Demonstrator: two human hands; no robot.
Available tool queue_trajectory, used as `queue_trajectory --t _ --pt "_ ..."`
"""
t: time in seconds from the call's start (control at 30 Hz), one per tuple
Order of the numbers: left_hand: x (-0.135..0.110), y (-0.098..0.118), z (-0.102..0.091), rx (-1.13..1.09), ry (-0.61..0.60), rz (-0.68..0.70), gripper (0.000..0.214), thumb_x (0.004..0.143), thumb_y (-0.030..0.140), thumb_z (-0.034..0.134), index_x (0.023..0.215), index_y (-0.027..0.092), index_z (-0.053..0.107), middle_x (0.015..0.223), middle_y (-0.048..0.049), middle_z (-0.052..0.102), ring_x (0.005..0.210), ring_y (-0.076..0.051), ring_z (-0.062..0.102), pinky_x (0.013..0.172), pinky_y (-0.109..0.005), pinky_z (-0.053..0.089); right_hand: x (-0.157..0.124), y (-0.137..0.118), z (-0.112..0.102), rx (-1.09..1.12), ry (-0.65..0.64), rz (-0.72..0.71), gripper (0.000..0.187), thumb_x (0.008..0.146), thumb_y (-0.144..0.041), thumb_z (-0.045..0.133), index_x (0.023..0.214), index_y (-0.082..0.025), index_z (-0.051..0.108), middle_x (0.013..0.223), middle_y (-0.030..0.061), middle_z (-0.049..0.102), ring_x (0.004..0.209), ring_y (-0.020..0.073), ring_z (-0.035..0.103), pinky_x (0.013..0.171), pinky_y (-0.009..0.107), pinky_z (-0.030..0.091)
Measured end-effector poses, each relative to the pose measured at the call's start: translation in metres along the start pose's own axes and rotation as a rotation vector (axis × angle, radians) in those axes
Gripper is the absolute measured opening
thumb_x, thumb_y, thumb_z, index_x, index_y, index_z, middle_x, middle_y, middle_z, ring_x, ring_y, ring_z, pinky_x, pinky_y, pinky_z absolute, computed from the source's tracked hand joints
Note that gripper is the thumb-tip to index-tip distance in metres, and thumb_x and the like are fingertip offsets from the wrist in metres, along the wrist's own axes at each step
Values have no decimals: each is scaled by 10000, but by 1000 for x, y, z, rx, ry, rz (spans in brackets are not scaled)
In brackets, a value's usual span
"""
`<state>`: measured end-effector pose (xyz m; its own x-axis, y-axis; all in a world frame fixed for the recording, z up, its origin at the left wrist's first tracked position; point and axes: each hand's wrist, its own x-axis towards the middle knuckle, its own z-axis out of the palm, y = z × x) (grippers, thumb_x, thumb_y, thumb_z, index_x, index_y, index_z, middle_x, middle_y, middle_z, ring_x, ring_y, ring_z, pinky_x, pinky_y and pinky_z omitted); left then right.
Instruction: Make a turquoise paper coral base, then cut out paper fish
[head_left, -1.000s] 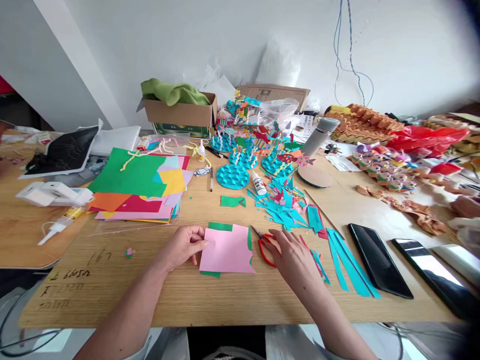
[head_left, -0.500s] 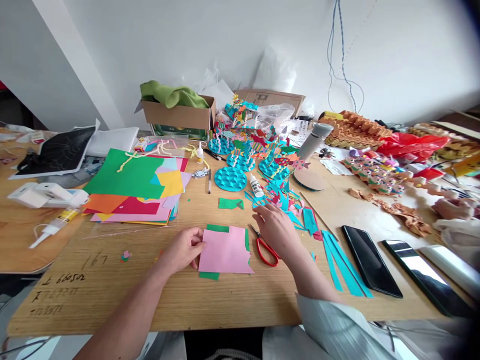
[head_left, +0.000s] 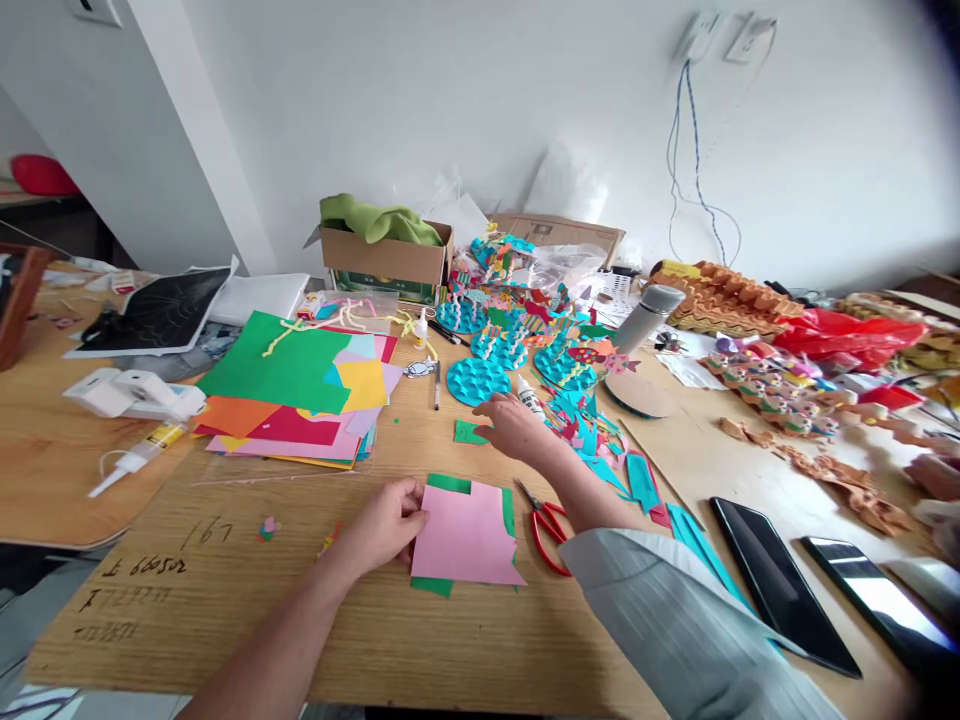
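Note:
My left hand (head_left: 386,525) pinches the left edge of a pink sheet of paper (head_left: 466,535) close to the table's front. Green paper (head_left: 448,484) shows beneath the pink sheet along its top, right and bottom edges. My right hand (head_left: 514,425) reaches across to a small green paper piece (head_left: 466,432), its fingers apart at the piece's right end; whether they touch it is unclear. Red-handled scissors (head_left: 549,535) lie under my right forearm, partly hidden by it. Just behind that hand stands a white glue bottle (head_left: 531,398).
Colored paper sheets (head_left: 277,360) are stacked on the left. Blue textured discs (head_left: 478,382) with paper fish stand at the back, beside blue scraps (head_left: 592,430). Phones (head_left: 780,585) lie at the right. A co-worker's hand (head_left: 930,475) shows at the far right edge.
My right hand has moved left and away from me, from above the scissors to the small green piece. The left hand keeps its pinch on the pink paper. The camera view has shifted.

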<state>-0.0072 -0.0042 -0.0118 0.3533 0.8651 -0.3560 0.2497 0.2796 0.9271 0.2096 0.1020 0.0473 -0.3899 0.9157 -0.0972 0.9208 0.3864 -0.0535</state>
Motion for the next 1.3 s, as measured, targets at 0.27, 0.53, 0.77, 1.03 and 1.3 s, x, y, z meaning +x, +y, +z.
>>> queue_trajectory --t 0.27,0.53,0.77,1.03,1.3 --pt "3 -3 0 -13 -25 -35 152 732 273 576 839 183 517 602 10 646 444 -136 603 372 -210 460 94 -5 -31 -56 26 -146 288 916 -183 549 1157 -164 706 1148 102 716 1066 226 636 882 264 436" --pt "10 -16 2 -37 -23 -31 184 726 288 589 861 171 545 621 17 619 419 -98 543 348 -182 423 167 -23 -7 -169 -12 -260 382 862 -200 639 1242 -174 655 1248 120 669 1185 262 545 926 294 406" --pt "8 -16 5 -30 -1 -22 142 745 278 567 857 192 547 665 -10 640 471 -127 554 366 -209 434 187 -21 2 -203 -84 -312 326 798 -214 709 1124 -194 700 1200 116 680 1236 291 492 932 346 380" --pt "0 0 3 304 137 120 121 818 305 540 770 200 578 678 -27 643 612 -168 553 540 -264 362 198 -24 -2 -117 -153 -271 478 700 -209 791 1157 -146 663 1178 147 664 1211 328 492 934 386 388" --pt "-2 3 -4 534 300 131 228 825 430 606 716 229 600 581 -10 577 556 -189 496 576 -302 292 174 -27 -35 74 -29 -140 308 774 -193 703 1067 -116 650 1070 115 676 994 245 589 814 315 395"
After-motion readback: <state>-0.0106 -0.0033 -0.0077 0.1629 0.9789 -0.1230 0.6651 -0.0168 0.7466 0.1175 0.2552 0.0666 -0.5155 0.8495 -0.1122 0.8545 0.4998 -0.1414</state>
